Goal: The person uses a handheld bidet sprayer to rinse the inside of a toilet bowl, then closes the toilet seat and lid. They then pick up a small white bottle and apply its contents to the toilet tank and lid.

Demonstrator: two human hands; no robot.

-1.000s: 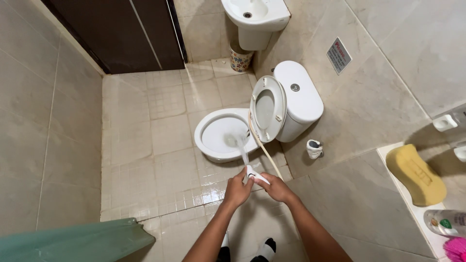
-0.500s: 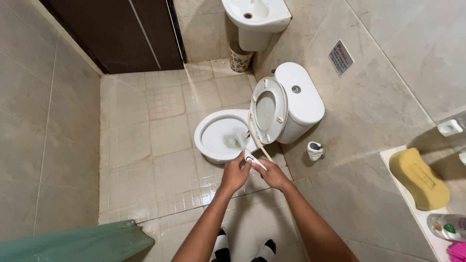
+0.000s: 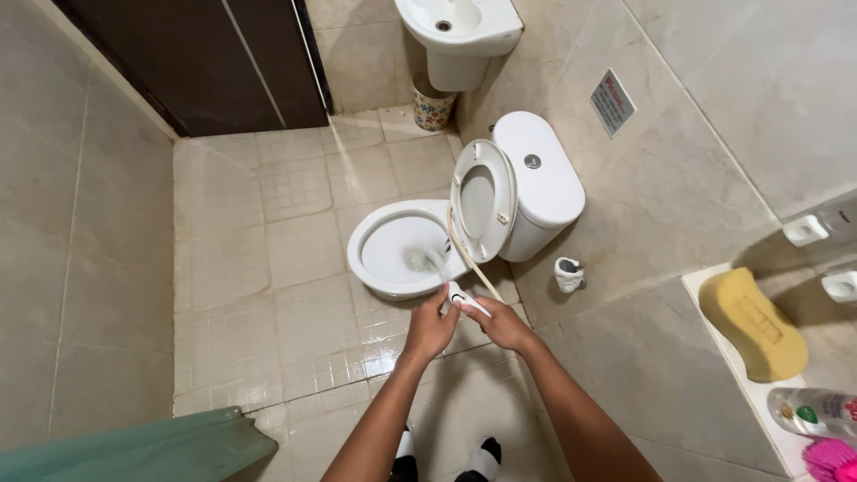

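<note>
Small white spray nozzle (image 3: 466, 299) — beige hose attached — spraying water.

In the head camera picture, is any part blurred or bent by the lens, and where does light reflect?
Head view: the spray of water in the toilet bowl is smeared by motion; the left hand and right hand on the white sprayer look sharp. The wide lens bends the walls and the dark door outward. Soft glare lies on the wet floor tiles; shadows are faint.
</note>
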